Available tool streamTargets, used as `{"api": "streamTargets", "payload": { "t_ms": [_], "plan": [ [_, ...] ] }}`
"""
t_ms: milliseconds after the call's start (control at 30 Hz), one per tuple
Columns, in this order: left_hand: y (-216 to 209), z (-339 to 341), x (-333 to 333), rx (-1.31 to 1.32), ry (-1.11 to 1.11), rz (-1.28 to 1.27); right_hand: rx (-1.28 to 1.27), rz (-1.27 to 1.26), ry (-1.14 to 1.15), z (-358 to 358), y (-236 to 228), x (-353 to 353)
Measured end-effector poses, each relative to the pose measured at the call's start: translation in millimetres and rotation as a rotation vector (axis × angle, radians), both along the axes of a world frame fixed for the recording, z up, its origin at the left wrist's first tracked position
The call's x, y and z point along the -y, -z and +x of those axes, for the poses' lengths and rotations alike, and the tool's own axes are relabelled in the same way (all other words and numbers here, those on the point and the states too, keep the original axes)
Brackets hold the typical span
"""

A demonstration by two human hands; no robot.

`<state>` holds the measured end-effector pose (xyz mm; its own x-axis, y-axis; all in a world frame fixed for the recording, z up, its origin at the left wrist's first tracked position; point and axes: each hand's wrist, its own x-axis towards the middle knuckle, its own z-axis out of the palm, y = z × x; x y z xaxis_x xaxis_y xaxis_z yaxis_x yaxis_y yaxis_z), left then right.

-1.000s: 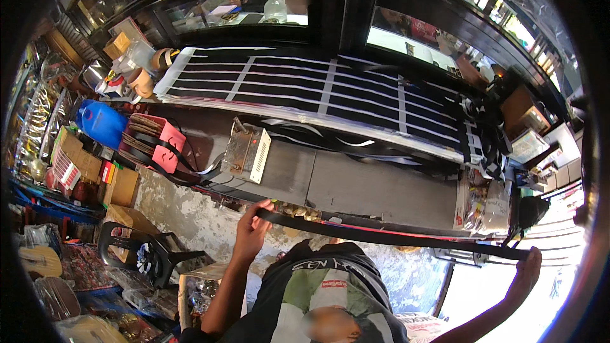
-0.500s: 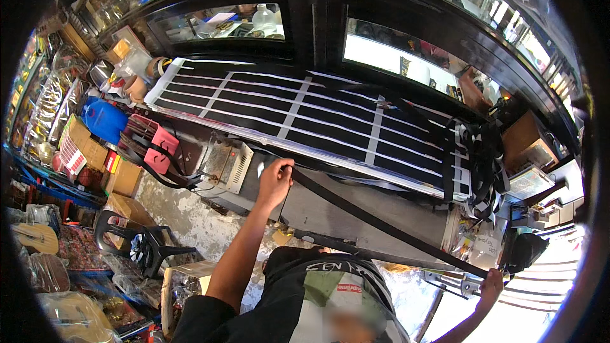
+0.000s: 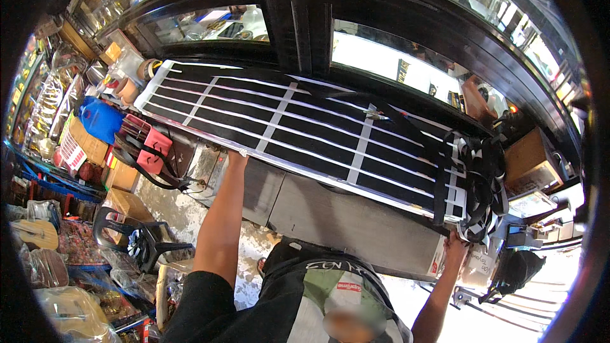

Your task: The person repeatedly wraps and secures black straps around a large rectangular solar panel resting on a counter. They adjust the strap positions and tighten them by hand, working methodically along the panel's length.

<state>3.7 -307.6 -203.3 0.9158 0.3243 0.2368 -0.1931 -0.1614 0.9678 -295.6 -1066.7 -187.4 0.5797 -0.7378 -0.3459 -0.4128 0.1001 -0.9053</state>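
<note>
A long board (image 3: 305, 164) slants across the middle, covered lengthwise with black straps (image 3: 241, 115) and thin white lines between them. Grey tape strips (image 3: 276, 117) cross it. My left hand (image 3: 237, 156) is at the board's near edge, left of the middle, its fingers mostly hidden there. At the near right corner, my right hand (image 3: 454, 249) reaches up to the board's edge; how its fingers lie is too small to make out. A tangled heap of loose black and white straps (image 3: 486, 178) hangs over the right end. No strap shows stretched between my hands.
Below the board stands a grey bench top (image 3: 356, 228). To the left are a blue container (image 3: 100, 119), a pink item (image 3: 155, 150) and a black plastic chair (image 3: 136, 232). A dark-framed glass cabinet (image 3: 298, 25) rises behind. A cardboard box (image 3: 534, 159) stands at the right.
Both hands have moved up to the board's near edge, the left one also leftward. The black strap that was stretched between them is no longer seen there. The view has shifted slightly.
</note>
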Motion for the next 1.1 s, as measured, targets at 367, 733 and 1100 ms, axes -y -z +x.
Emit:
{"api": "streamTargets", "payload": {
  "t_ms": [367,733,1100],
  "plan": [
    [-23.6,-27.4,64.6,-0.104,0.085,0.296,0.287,0.011,0.131,111.3,93.8,27.3],
    [-15.5,-290.9,91.4,-0.754,0.385,0.502,-0.076,-0.928,-0.31,-10.4,105.3,-108.5],
    [6.3,-335.3,-122.1,-0.765,-0.213,0.611,0.099,-0.639,-0.834,6.8,26.6,-343.2]
  ]
}}
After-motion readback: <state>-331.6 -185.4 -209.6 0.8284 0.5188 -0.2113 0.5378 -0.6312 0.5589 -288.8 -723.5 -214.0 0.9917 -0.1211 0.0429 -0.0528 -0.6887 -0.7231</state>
